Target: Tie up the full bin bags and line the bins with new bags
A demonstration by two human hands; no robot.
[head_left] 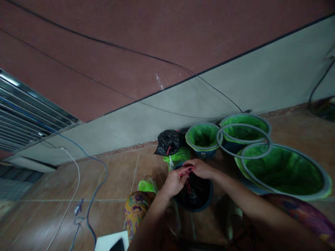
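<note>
My left hand (pixel 173 183) and my right hand (pixel 201 169) meet over the far rim of a dark round bin (pixel 208 201). Between their closed fingers is a red drawstring (pixel 185 170), and a loop of it hangs down into the bin. A black plastic bag (pixel 196 191) is inside, dim and partly hidden by my left hand. Just beyond the hands sit a green plastic bag (pixel 180 156) with a white tie and a bundled black bag (pixel 168 142) with a red tie.
To the right stand a small bin (pixel 204 153), a back bin (pixel 230 146) and a large bin (pixel 285 170), all lined with green bags. A loose grey ring (pixel 244 157) leans across two of them. Blue cable (pixel 101 184) and white cable (pixel 77 174) cross the tiled floor at left.
</note>
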